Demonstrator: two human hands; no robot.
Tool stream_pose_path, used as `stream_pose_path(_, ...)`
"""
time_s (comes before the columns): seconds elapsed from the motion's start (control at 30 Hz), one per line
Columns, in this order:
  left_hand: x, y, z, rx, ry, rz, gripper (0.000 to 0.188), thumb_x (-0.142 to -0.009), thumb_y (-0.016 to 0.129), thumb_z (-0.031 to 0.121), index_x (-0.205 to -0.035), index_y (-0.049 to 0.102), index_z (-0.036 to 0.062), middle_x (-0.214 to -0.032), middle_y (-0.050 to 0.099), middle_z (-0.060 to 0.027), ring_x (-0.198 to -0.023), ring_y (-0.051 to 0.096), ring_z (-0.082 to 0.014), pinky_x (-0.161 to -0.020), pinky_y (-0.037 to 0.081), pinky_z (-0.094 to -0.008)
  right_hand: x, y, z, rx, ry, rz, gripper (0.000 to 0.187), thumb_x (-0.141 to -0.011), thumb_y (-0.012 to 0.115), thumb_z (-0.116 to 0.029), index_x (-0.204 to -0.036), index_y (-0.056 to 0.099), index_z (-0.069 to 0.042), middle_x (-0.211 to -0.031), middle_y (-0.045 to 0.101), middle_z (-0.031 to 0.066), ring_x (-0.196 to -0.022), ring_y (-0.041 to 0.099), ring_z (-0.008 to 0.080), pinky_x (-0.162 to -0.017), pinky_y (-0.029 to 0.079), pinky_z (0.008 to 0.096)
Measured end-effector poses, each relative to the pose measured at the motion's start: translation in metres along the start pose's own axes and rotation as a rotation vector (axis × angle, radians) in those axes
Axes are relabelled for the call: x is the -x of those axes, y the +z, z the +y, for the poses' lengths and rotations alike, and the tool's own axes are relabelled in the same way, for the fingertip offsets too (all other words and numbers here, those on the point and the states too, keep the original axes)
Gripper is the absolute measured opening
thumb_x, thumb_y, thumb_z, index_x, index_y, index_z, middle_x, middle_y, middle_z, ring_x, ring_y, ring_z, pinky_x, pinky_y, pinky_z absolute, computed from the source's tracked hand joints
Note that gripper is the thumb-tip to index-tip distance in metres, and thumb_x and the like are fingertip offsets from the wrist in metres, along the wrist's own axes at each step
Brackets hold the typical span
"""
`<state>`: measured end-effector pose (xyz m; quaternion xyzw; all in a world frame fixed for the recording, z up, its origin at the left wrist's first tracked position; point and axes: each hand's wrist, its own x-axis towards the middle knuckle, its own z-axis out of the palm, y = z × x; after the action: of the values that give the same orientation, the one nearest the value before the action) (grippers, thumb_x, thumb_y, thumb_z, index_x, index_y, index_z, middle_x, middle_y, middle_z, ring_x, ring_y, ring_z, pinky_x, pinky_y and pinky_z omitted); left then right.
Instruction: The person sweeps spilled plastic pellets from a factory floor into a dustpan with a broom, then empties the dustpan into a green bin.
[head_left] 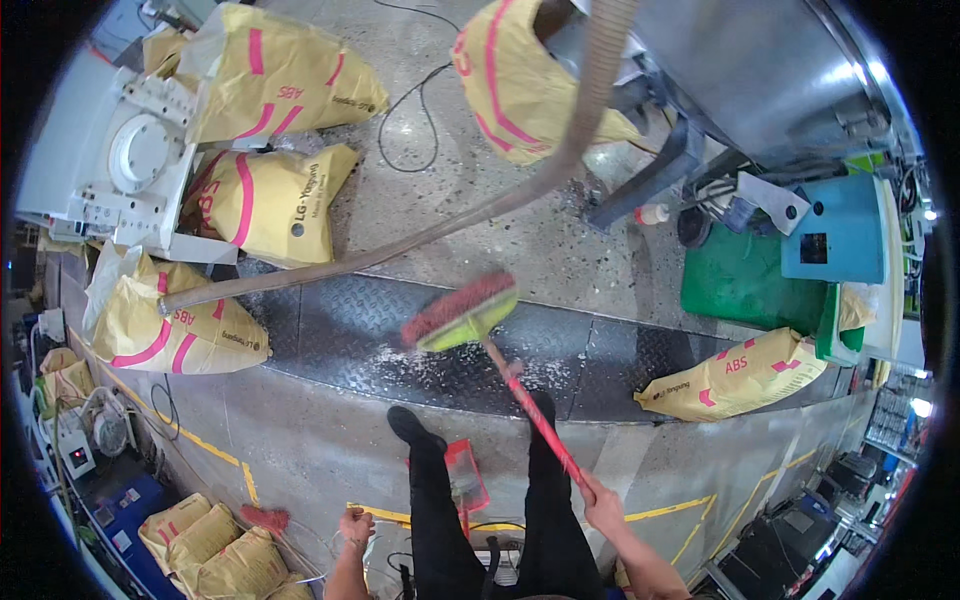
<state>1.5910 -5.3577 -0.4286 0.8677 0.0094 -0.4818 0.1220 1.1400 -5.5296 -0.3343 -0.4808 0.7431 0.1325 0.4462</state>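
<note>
Broom: it slants from the right hand up to a lime-green head with dark red bristles, over the dark tread plate; the broom (pixel 527 398) has a red handle, and I cannot tell whether the bristles touch down.
Right hand: the right hand (pixel 601 503) has its fingers closed around the handle's near end.
Left hand: the left hand (pixel 356 524) is apart from the broom, low at left, fingers curled; I cannot tell if they hold anything.
White bits: white bits (pixel 400 364) lie scattered below the head on the tread plate (pixel 340 300).
Dustpan: a red dustpan (pixel 468 478) sits between the person's legs.
Hose: a ribbed hose (pixel 440 232) runs beyond the head to a yellow sack (pixel 190 335) at left.
Right side: another yellow sack (pixel 728 382) lies near a green bin (pixel 735 275).
</note>
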Motion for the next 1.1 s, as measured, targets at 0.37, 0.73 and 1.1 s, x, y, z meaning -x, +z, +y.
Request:
stream_pose_path(0.37, 0.135, 0.18, 0.048, -0.286, 0.57, 0.122, 0.021, -0.065, 0.064, 0.004, -0.084, 0.057, -0.001, -0.082, 0.054, -0.0122, -0.074, 0.055, -0.0224, -0.067, 0.046, -0.0315, -0.286, -0.138, -0.001, -0.211, -0.12, 0.363, 0.037, -0.088, 0.04, -0.025, -0.125, 0.041, -0.027, -0.088, 0.058, 0.0235, -0.084, 0.056, 0.0408, -0.072, 0.045, 0.0478)
stream_pose_path(0.73, 0.168, 0.247, 0.056, -0.457, 0.65, -0.147, 0.021, -0.063, 0.064, 0.006, -0.083, 0.057, 0.0033, -0.084, 0.054, -0.016, -0.076, 0.055, -0.0304, -0.066, 0.047, -0.0349, -0.155, -0.011, 0.09, -0.504, -0.106, 0.129, 0.039, -0.087, 0.045, -0.022, -0.126, 0.042, -0.02, -0.109, 0.054, 0.0187, -0.103, 0.052, 0.0312, -0.084, 0.042, 0.0358)
stream_pose_path(1.1, 0.141, 0.221, 0.02, -0.544, 0.669, -0.212, 0.02, -0.066, 0.063, 0.007, -0.084, 0.058, 0.0031, -0.086, 0.053, -0.0169, -0.077, 0.056, -0.0304, -0.061, 0.049, -0.0369, -0.199, -0.019, 0.082, -0.424, 0.096, 0.202, 0.037, -0.085, 0.046, -0.021, -0.122, 0.046, -0.018, -0.109, 0.053, 0.0189, -0.103, 0.05, 0.0347, -0.084, 0.043, 0.038)
